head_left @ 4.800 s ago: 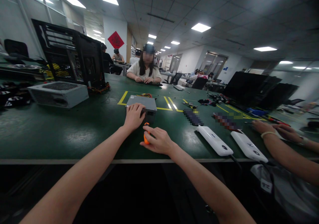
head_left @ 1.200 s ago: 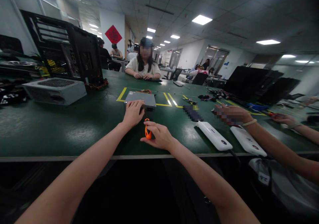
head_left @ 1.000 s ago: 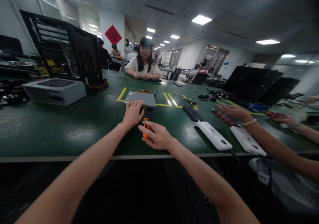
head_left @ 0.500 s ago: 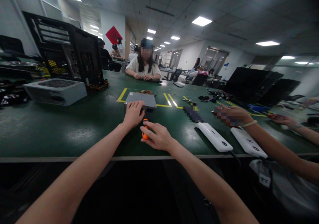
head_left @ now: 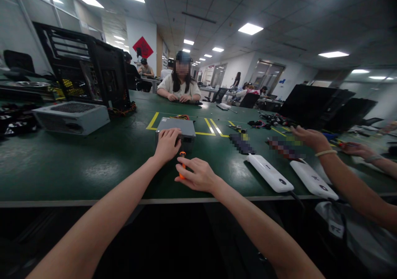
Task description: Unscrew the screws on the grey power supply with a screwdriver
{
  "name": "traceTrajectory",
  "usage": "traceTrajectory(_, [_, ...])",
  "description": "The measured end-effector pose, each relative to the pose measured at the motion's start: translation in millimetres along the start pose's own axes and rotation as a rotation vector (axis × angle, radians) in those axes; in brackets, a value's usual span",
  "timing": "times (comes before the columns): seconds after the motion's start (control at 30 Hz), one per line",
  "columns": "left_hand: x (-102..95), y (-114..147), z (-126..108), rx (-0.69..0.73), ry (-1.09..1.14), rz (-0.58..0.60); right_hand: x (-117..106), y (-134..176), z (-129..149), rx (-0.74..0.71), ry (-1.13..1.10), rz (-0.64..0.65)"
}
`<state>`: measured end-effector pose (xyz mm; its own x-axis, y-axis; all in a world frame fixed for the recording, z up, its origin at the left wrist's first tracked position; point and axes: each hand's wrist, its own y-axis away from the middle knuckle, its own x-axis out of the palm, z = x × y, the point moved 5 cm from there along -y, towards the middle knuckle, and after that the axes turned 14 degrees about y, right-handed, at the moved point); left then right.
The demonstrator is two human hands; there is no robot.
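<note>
A grey computer power supply [head_left: 182,126] sits on the green table in front of me, with coloured cables bunched behind it. Over its near left side my left hand [head_left: 168,143] is closed, fingers curled across the top edge. My right hand [head_left: 196,173] grips an orange-handled screwdriver [head_left: 182,171] between thumb and fingers. The screwdriver's far end points at the near face of the power supply; whether the tip touches it I cannot tell.
Left stand another power supply [head_left: 72,115] and an open black computer case [head_left: 108,72]. To the right lie a blurred phone [head_left: 242,144], two white power banks [head_left: 269,173] and a co-worker's hand [head_left: 310,138]. Across the table [head_left: 124,155] sits a person [head_left: 180,84].
The co-worker's hand on the right has lifted away from the blurred object beneath it and shifted right. My hands keep nearly the same place; the view has tilted slightly.
</note>
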<state>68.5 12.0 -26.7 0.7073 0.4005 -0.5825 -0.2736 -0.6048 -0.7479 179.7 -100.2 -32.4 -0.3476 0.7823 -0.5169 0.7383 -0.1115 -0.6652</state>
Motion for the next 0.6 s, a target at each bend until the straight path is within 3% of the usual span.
traceTrajectory(0.13, [0.2,-0.2,0.2,-0.005,0.006,-0.001,0.5,1.2,-2.2,0.065,-0.070,-0.028])
traceTrajectory(0.33, [-0.3,0.0,-0.2,0.004,0.002,-0.007,0.3,-1.4,1.3,0.006,-0.016,0.091])
traceTrajectory(0.6, [0.4,-0.5,1.1,-0.016,0.004,0.000,0.2,1.6,-4.1,0.107,-0.097,-0.044])
